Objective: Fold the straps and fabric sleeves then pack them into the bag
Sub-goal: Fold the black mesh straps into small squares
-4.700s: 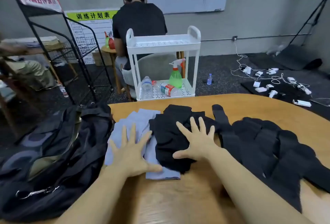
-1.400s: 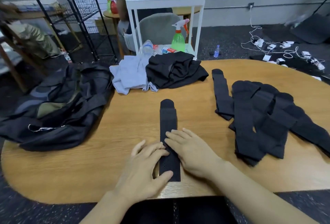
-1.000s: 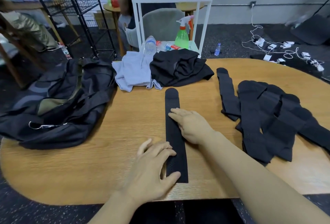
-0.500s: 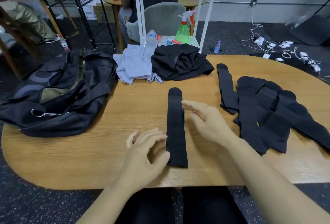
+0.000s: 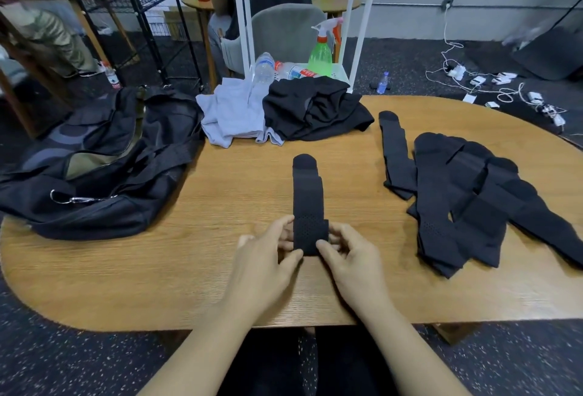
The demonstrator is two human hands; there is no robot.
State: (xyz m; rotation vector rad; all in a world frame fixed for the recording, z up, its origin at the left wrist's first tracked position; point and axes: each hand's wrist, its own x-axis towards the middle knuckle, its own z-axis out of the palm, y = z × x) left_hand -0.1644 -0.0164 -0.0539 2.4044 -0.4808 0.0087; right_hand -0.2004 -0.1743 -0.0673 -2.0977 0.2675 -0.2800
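A long black strap (image 5: 306, 200) lies lengthwise on the wooden table (image 5: 220, 206), its near end turned over onto itself. My left hand (image 5: 268, 256) pinches that folded end from the left and my right hand (image 5: 350, 256) pinches it from the right. A pile of several more black straps (image 5: 467, 200) lies to the right. A folded grey fabric piece (image 5: 233, 118) and a black one (image 5: 315, 108) rest at the table's far edge. The open black bag (image 5: 94, 165) sits at the left end of the table.
A white rolling cart (image 5: 303, 17) with bottles and a green spray bottle (image 5: 320, 54) stands just beyond the table. A person sits behind it. A black wire rack (image 5: 135, 1) stands at the back left. Cables and chargers (image 5: 492, 83) lie on the floor at right.
Both hands came to the strap's near end, lifted it and folded it forward over the strap. Earlier they pressed the strap flat; before that they pressed on the folded fabric pieces.
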